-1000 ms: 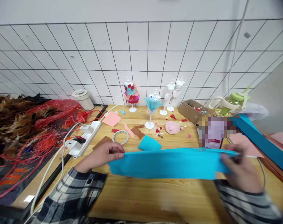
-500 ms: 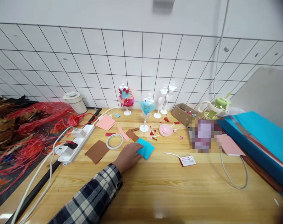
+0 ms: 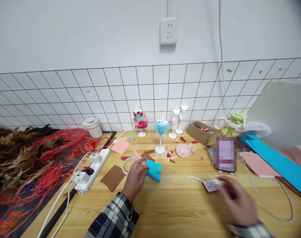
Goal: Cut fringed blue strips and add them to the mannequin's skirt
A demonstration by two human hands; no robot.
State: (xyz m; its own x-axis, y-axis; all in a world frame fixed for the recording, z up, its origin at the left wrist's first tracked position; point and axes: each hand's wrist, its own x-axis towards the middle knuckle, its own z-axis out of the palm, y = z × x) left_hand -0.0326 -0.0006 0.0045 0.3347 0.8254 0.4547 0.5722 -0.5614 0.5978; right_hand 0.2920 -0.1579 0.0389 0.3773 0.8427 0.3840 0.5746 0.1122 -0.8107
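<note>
In the middle of the wooden table, a piece of bright blue paper (image 3: pixel 154 171) is pinched at its left edge between the thumb and fingers of my left hand (image 3: pixel 135 178). That edge looks slightly raised. My right hand (image 3: pixel 239 201), smeared by motion, is at the right end of a small white and red tag (image 3: pixel 211 185) with a white string. Whether its fingers grip the tag cannot be made out. Behind the blue paper stands a small white dress-form stand with a sheer blue skirt (image 3: pixel 161 129). A roll of tape (image 3: pixel 127 166) and brown paper (image 3: pixel 113 178) lie left of my left hand.
A decorated dress form (image 3: pixel 140 119) and two plain ones (image 3: pixel 175 120) stand by the tiled wall. Around them are a pink dish (image 3: pixel 183 151), a cardboard box (image 3: pixel 198 134) and scraps. A power strip (image 3: pixel 93 175) lies left; a phone (image 3: pixel 225 153) and cable are right.
My right hand has come into view at the tag. My left hand has shifted its hold to the blue paper's left edge, and the paper has turned slightly. The view has tilted up.
</note>
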